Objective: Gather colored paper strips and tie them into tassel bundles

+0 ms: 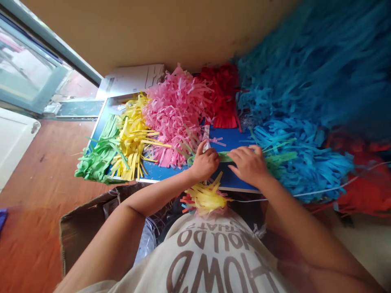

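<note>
Green paper fringe (224, 157) (narrow ragged strips) sits gripped in left hand (205, 164) and right hand (249, 165).

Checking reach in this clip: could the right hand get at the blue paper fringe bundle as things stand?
Likely yes: the right hand sits beside the blue paper fringe bundle; only a green paper strip lies between.

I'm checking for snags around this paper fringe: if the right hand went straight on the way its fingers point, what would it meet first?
Most likely the green paper strip just ahead of the right hand; its fingertips may already touch it, though depth is hard to judge here. Beyond that strip lies the left hand.
</note>
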The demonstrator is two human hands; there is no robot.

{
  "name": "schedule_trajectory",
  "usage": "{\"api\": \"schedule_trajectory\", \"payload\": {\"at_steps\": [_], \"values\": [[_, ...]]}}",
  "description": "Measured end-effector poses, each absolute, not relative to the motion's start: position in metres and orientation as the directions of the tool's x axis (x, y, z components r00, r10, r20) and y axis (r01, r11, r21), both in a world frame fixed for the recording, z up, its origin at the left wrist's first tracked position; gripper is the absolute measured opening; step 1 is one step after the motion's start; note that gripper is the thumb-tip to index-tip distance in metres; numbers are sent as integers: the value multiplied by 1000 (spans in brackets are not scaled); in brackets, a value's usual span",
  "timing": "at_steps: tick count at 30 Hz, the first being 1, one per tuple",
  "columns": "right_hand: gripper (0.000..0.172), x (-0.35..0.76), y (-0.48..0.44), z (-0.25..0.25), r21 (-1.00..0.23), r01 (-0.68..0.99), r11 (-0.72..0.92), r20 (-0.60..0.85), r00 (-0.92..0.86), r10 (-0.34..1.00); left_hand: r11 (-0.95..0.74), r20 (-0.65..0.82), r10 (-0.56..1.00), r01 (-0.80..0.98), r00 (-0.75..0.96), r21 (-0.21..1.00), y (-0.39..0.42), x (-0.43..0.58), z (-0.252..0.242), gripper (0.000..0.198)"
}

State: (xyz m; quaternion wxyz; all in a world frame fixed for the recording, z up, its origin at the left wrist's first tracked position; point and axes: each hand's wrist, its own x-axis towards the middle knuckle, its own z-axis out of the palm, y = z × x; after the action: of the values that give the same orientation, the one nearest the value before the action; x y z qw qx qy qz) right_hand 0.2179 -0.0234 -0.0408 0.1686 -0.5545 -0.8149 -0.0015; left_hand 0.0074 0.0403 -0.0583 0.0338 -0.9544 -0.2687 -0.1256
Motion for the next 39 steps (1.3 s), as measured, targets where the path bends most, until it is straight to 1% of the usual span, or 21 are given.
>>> {"api": "schedule_trajectory", "payload": {"at_steps": [2, 4, 6, 10, 12, 14, 17, 21, 28, 30, 31, 33, 34, 36, 38, 39], "values": [[12, 218, -24, -46, -186, 891, 414, 266, -360, 894, -855, 270, 508, 516, 818, 45, 40, -1, -60, 27], [17, 224, -25, -53, -252, 879, 404, 278, -334, 900, -865, 269, 499, 493, 824, 96, 41, -11, -60, 26], [15, 233, -25, -61, -333, 865, 374, 286, -285, 915, -856, 263, 516, 486, 815, 174, 43, -20, -61, 24], [16, 246, -22, -71, -428, 855, 293, 236, -207, 949, -753, 243, 647, 555, 723, 354, 51, -25, -60, 19], [22, 247, -19, -72, -452, 860, 235, 204, -156, 966, -700, 216, 698, 587, 682, 407, 53, -24, -58, 22], [29, 246, -15, -72, -463, 867, 186, 171, -119, 978, -661, 193, 733, 616, 652, 430, 53, -21, -57, 25], [37, 244, -11, -71, -446, 885, 137, 114, -96, 989, -618, 170, 771, 656, 614, 432, 52, -17, -55, 26], [40, 240, -8, -68, -407, 911, 74, 61, -54, 997, -593, 138, 790, 688, 597, 418, 52, -12, -54, 26], [46, 236, -3, -67, -322, 946, 41, -3, -44, 999, -593, 83, 795, 739, 601, 321, 53, -5, -55, 29], [45, 238, -3, -64, -303, 953, 24, -14, -30, 999, -598, 87, 794, 748, 601, 288, 53, -4, -55, 25], [42, 239, -4, -61, -293, 956, 2, -2, -3, 1000, -608, 100, 788, 745, 607, 272, 54, -4, -55, 21], [29, 239, -8, -53, -258, 966, -29, 80, 51, 996, -664, 138, 745, 707, 652, 244, 56, -5, -54, 14], [23, 237, -11, -48, -235, 972, -2, 133, 34, 991, -711, 156, 700, 664, 697, 231, 58, -6, -53, 14], [13, 230, -17, -39, -188, 968, 166, 208, -126, 970, -816, 170, 574, 542, 801, 201, 62, -8, -50, 19], [12, 220, -20, -36, -162, 917, 365, 216, -328, 920, -881, 162, 466, 440, 870, 170, 64, -8, -47, 23], [15, 217, -20, -37, -157, 891, 425, 209, -391, 896, -896, 155, 437, 415, 886, 158, 63, -8, -45, 23]]}}
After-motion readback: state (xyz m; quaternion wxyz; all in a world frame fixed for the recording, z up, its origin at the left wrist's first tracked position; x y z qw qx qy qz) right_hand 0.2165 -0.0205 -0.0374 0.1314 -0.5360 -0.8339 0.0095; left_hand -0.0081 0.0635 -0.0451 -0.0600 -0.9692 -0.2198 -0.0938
